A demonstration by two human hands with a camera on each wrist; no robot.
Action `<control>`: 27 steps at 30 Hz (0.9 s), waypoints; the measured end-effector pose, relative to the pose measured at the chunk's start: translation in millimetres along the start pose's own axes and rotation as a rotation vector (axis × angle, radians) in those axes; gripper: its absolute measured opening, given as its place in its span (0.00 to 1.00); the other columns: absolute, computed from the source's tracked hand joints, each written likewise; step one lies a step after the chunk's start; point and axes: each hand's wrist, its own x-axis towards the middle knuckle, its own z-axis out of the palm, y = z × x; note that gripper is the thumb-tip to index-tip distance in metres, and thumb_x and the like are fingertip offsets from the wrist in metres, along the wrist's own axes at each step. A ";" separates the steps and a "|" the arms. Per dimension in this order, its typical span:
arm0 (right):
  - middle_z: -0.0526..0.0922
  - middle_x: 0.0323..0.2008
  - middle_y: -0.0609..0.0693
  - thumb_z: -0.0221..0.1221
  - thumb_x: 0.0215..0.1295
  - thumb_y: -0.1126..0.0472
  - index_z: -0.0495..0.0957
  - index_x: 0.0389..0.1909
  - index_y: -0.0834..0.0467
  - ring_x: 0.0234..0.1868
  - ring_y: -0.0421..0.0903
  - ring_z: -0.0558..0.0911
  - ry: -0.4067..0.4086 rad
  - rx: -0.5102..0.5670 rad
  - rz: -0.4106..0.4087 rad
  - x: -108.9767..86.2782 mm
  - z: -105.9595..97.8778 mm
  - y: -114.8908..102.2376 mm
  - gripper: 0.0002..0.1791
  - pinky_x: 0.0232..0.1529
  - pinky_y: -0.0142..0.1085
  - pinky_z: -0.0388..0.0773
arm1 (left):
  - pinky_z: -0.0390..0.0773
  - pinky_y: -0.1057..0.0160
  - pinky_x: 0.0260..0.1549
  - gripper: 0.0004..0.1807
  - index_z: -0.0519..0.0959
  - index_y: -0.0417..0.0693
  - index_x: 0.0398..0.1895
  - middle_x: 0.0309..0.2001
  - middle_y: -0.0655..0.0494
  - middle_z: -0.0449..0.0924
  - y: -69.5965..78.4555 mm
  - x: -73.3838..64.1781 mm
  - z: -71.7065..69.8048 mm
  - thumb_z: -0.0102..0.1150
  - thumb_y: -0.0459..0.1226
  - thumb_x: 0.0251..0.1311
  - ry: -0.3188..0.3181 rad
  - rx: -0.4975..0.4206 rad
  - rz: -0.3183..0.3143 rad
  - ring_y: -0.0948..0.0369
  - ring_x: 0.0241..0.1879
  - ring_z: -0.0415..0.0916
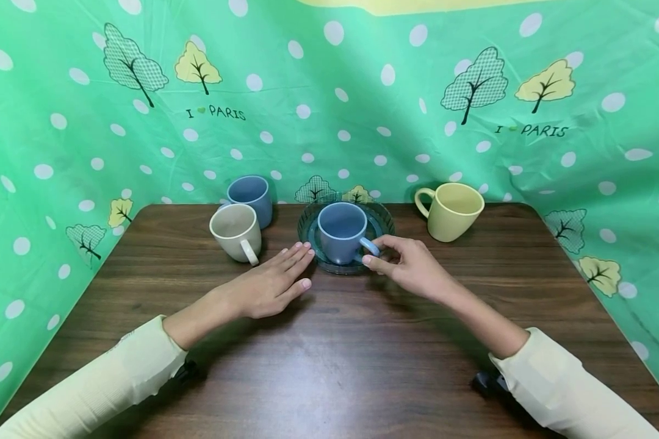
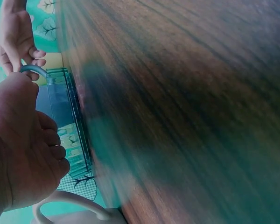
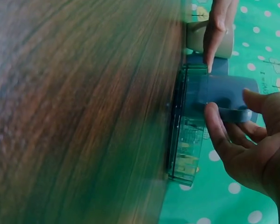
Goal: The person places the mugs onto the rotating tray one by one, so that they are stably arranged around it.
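A blue mug (image 1: pixel 340 228) stands upright in a clear greenish glass dish (image 1: pixel 383 221) at the middle of the table's far side. My right hand (image 1: pixel 414 265) holds the mug's handle (image 3: pixel 235 115) between thumb and forefinger, while its other fingers curl below the forefinger. My left hand (image 1: pixel 271 283) lies with fingers extended, its fingertips at the dish's left edge; whether they touch the glass I cannot tell. Just behind the left hand stands a cream mug (image 1: pixel 233 235), its handle toward me. A second blue mug (image 1: pixel 255 198) is partly hidden behind the cream one.
To the right of the dish stands a yellow mug (image 1: pixel 454 213), its handle pointing left. All of this is on a dark wood-grain table (image 1: pixel 329 366). A green dotted cloth (image 1: pixel 340 122) with printed trees hangs close behind the table and along both sides.
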 end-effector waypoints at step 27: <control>0.94 0.36 0.56 0.68 0.81 0.61 0.91 0.46 0.59 0.26 0.40 0.76 0.049 -0.118 -0.091 1.9 1.8 -2.3 0.06 0.24 0.29 0.69 | 0.47 0.41 0.93 0.38 0.50 0.40 0.93 0.94 0.42 0.41 -4.7 -0.9 -1.1 0.37 0.51 0.94 0.010 0.001 -0.002 0.44 0.95 0.39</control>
